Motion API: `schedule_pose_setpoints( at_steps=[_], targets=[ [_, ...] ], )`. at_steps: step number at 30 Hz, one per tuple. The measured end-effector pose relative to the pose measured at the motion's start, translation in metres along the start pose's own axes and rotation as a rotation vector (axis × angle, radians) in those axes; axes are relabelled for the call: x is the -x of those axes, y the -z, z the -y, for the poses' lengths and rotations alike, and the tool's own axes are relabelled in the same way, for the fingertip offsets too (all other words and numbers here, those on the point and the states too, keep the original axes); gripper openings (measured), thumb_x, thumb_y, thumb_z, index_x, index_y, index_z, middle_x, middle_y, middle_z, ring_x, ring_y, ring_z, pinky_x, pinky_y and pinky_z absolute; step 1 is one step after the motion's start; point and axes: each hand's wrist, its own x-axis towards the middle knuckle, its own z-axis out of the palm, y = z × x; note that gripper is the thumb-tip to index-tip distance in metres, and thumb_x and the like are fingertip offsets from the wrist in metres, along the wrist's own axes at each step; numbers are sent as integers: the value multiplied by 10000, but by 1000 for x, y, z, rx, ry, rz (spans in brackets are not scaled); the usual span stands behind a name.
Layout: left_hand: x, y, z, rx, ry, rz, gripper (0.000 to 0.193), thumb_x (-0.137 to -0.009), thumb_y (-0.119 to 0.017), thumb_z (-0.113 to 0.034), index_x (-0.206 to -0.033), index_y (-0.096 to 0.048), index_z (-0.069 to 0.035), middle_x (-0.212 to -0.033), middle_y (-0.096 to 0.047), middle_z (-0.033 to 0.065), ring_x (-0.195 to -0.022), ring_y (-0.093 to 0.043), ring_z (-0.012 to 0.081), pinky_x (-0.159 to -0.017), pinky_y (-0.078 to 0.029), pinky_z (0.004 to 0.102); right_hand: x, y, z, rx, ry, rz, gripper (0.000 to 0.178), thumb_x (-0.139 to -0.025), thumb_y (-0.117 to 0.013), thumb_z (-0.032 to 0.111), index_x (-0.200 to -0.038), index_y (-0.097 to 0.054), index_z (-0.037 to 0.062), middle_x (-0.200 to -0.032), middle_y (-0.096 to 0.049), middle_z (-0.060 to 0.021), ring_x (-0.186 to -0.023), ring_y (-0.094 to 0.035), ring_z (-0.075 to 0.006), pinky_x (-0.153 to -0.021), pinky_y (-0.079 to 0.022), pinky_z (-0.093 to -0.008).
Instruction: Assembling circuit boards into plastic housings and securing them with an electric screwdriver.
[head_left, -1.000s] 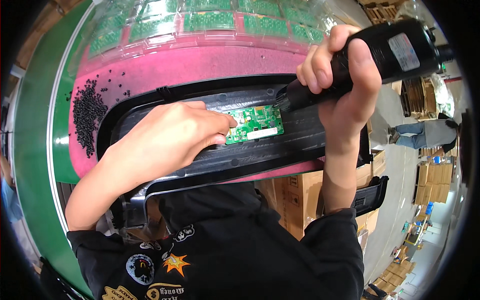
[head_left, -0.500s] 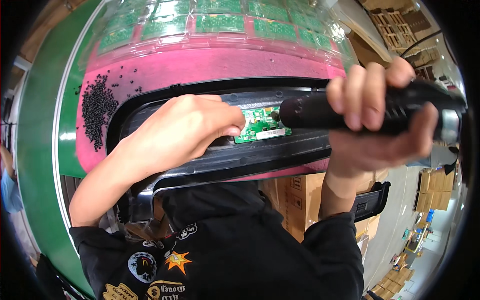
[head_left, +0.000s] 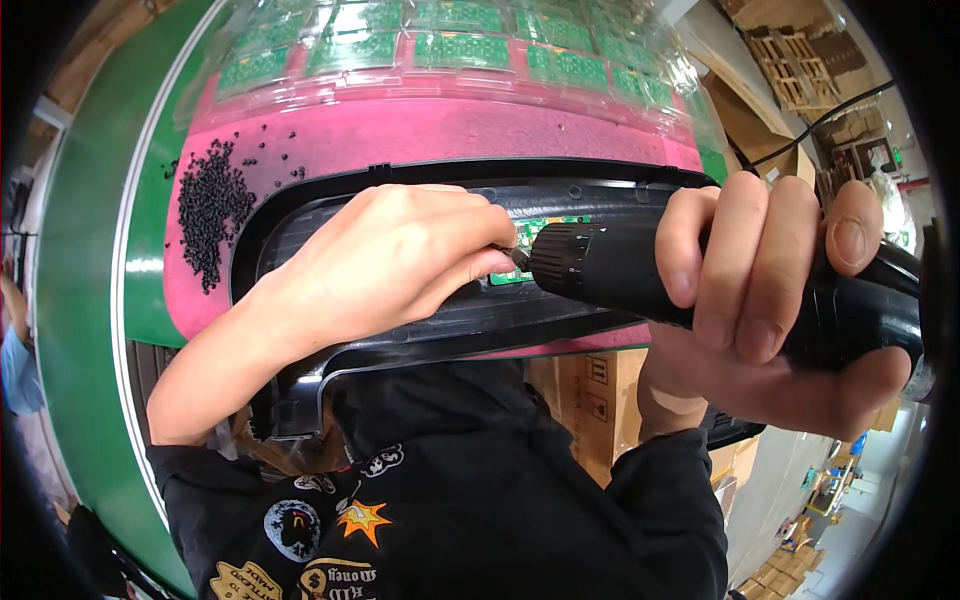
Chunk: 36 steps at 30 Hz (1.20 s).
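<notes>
Right hand point(head_left: 770, 300) grips black electric screwdriver point(head_left: 640, 275), tip at green circuit board point(head_left: 530, 235) inside black plastic housing point(head_left: 330, 360); left hand point(head_left: 390, 260) pinches beside tip. Brown cardboard boxes point(head_left: 590, 400) below housing.

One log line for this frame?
left hand: fingertips at circuit board | right hand: grips electric screwdriver | tip near board | black housing
</notes>
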Motion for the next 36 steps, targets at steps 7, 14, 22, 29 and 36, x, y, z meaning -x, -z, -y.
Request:
schedule_pose_setpoints(
  at_steps=[7,14,22,29,36],
  targets=[
    [1,0,4,-15,134,67,136,-812,-655,-55,-923,-613,11,-802,-632,151,-759,-620,349,-665,-496,400,0,-5,-4,105,-109,-155,490,-864,-570,519,-1083,-477,91,-674,-509,23,-569,-466,-95,-606,-409,-283],
    [2,0,9,-14,157,-10,152,-795,-676,-59,-915,-619,17,-802,-650,154,-767,-646,336,-686,-515,377,3,1,-15,118,-139,-246,509,-877,-523,554,-1077,-482,88,-658,-482,16,-560,-443,-105,-586,-388,-280],
    [-2,9,3,132,304,112,129,-810,-673,-50,-903,-628,27,-764,-648,162,-714,-649,312,-659,-510,366,-2,0,-12,51,-59,-73,468,-870,-541,533,-1057,-500,105,-641,-493,32,-541,-454,-94,-556,-391,-265],
    [3,2,13,69,260,39,84,-802,-664,-21,-866,-643,30,-762,-643,150,-711,-632,319,-660,-498,363,0,-2,-26,217,-153,-297,482,-899,-500,515,-1031,-474,52,-612,-465,3,-521,-430,-115,-549,-386,-285],
    [3,5,11,60,257,50,95,-784,-690,-31,-857,-659,21,-767,-642,142,-706,-636,305,-647,-497,360,4,11,-40,306,-205,-241,405,-921,-466,436,-997,-464,38,-583,-455,-14,-503,-428,-130,-547,-400,-302]
  ],
)
